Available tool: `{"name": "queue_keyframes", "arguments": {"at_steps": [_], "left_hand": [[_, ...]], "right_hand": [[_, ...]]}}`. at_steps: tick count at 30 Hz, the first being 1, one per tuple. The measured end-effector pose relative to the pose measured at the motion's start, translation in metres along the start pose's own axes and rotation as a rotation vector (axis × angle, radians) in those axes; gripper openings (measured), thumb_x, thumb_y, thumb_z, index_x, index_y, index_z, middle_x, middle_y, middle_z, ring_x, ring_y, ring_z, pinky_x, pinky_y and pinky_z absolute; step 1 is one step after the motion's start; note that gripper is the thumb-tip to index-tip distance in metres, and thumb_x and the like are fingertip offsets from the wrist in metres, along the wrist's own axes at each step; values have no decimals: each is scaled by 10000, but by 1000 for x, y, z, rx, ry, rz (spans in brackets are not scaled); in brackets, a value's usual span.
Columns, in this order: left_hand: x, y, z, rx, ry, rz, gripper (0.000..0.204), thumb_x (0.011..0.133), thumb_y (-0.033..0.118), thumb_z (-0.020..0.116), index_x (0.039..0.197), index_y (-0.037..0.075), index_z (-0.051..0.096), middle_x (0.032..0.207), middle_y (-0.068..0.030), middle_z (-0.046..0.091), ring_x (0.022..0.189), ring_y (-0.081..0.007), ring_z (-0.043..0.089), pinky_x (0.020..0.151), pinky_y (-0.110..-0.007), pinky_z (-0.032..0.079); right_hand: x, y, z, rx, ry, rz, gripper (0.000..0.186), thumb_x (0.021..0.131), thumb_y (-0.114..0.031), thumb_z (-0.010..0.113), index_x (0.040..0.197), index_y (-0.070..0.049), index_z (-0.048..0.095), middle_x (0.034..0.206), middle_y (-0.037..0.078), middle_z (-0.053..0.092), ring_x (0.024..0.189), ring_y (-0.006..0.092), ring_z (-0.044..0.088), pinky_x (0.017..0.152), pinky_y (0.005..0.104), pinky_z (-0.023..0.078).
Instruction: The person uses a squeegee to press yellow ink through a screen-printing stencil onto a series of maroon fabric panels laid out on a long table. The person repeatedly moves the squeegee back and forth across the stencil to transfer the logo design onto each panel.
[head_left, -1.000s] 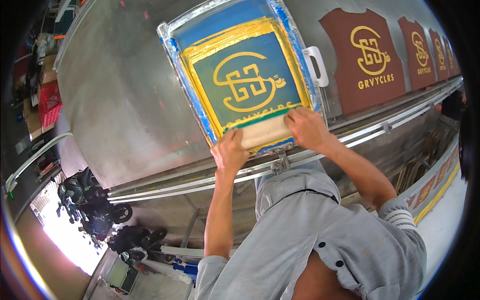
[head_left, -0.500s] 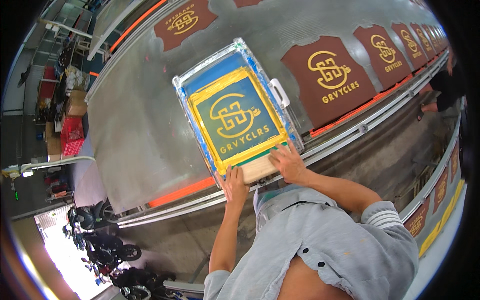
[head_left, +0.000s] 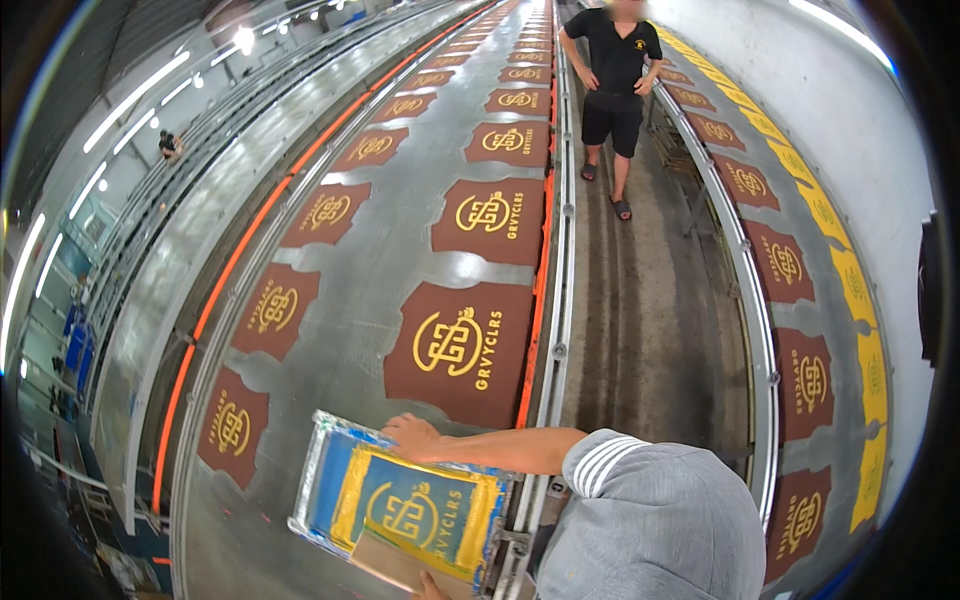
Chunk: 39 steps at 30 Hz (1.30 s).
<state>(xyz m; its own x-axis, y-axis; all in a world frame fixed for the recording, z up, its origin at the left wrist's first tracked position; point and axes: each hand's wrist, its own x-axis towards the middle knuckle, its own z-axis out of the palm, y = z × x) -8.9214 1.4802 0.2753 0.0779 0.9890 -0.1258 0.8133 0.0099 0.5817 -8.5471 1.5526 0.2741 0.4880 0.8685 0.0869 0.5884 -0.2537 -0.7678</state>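
Note:
A printing screen [head_left: 318, 450] lies at the lower middle, with a silvery taped frame, blue mesh and yellow ink around a curved emblem. My right hand [head_left: 412, 437] is closed on its upper side edge, where the frame had a white handle; the hand hides that spot. Along the opposite side of the screen, a wooden squeegee [head_left: 395, 562] slants over the inked area. My left hand [head_left: 430, 588] shows only as a bit of finger at the lower picture edge, closed against the squeegee; the rest is cut off.
Maroon fabric pieces [head_left: 460, 350] with yellow prints lie in rows on the long grey table [head_left: 350, 390]. A metal rail [head_left: 560, 350] edges it. A person in black [head_left: 620, 70] stands in the aisle. Another table on the right holds maroon and yellow pieces [head_left: 853, 285].
My view has swung round along the table. My right hand has left the squeegee for the screen's side edge. The squeegee has shifted from the near end to the left side.

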Motion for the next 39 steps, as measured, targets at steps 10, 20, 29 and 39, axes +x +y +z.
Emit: {"name": "queue_keyframes", "arguments": {"at_steps": [10,20,29,39], "left_hand": [[90,-11,11,-302,-128,-285,488,842,433,749,1084,17,671,1009,-243,674,883,-355,680,791,-525,526],[98,72,16,-644,-422,-87,558,885,399,706,1223,-14,542,1142,-230,607,994,-362,639,856,-521,523],[22,158,17,-877,-721,106,637,924,369,666,1348,-41,426,1261,-219,546,1094,-368,602,915,-518,519],[-192,297,106,-753,-1408,442,712,983,411,578,1461,-56,335,1402,-221,473,1244,-370,526,1025,-510,473]], "right_hand": [[19,22,25,-75,-185,410,404,963,-371,525,1148,-38,658,1122,256,652,1084,421,626,917,531,503],[-34,-50,-51,46,96,265,362,943,-321,536,961,14,674,908,278,692,878,448,678,803,542,531],[-205,-6,-202,216,744,304,367,912,-332,595,1113,-39,688,1000,230,707,949,410,676,840,508,520],[-601,41,-347,61,1518,790,388,875,-327,617,1163,-78,694,1042,228,706,1011,411,662,893,485,516]]}}
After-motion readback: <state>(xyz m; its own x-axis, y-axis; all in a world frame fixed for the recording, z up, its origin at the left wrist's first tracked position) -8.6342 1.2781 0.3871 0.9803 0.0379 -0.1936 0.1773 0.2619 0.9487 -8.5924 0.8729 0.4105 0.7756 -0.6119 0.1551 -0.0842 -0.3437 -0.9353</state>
